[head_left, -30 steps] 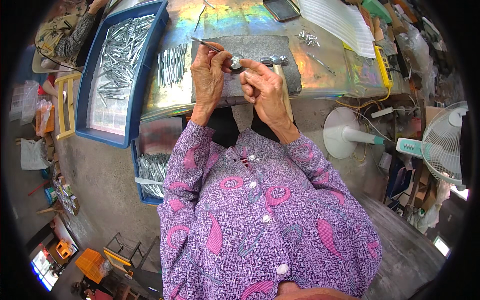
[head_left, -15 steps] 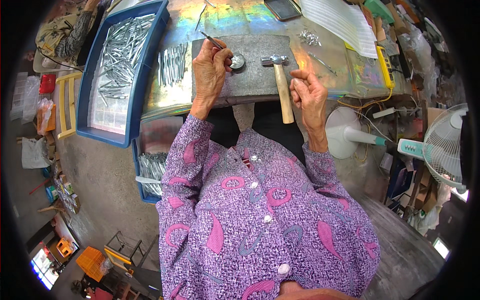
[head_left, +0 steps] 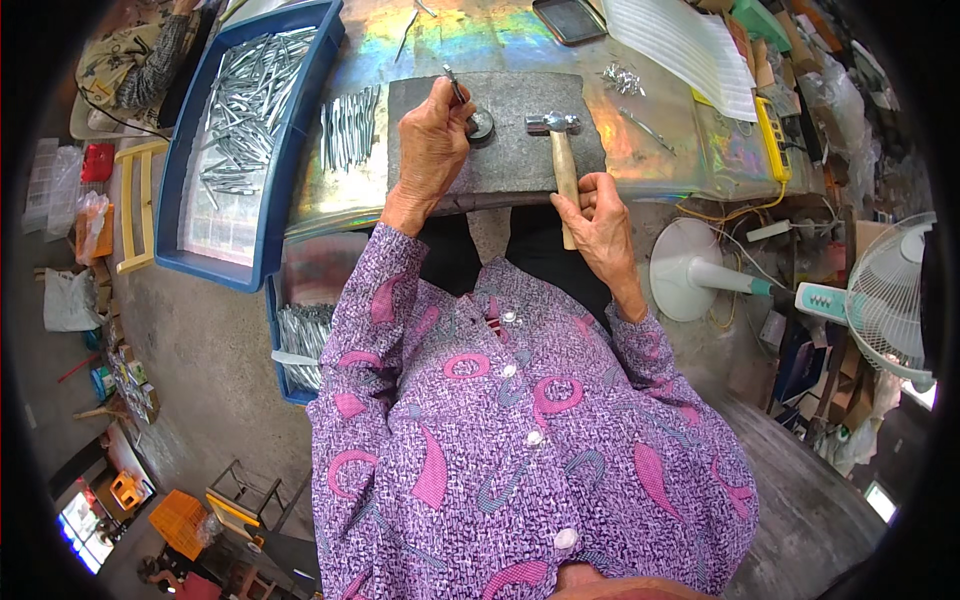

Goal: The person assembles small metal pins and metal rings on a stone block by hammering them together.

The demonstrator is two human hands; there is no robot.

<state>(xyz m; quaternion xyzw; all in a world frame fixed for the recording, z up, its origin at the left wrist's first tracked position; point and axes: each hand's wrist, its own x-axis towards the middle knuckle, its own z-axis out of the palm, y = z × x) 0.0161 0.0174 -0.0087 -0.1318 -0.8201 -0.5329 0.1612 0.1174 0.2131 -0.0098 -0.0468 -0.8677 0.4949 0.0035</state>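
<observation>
My left hand [head_left: 432, 145] is closed over the grey slab [head_left: 515, 165], pinching a slim dark metal rod [head_left: 452, 82] that points up and away. Just right of those fingers sits a small round metal piece [head_left: 481, 125], partly hidden by them. A hammer [head_left: 562, 155] with a pale wooden handle lies head-first on the slab, its handle reaching past the near edge. The thumb of my right hand [head_left: 602, 222] crosses that handle, with the fingers curled beside it. Slim silver rods [head_left: 348, 130] lie in a row left of the slab.
A blue tray [head_left: 163, 225] heaped with silver rods stands at the left; a lower bin [head_left: 305, 345] holds more. Small metal bits [head_left: 622, 80], a loose rod [head_left: 647, 130], a phone-like device [head_left: 568, 20] and white foam sheet [head_left: 680, 50] lie at the right. A fan [head_left: 890, 295] stands beyond.
My right hand has moved down and left, from beside the hammer onto its handle. The rod in my left hand has turned more upright.
</observation>
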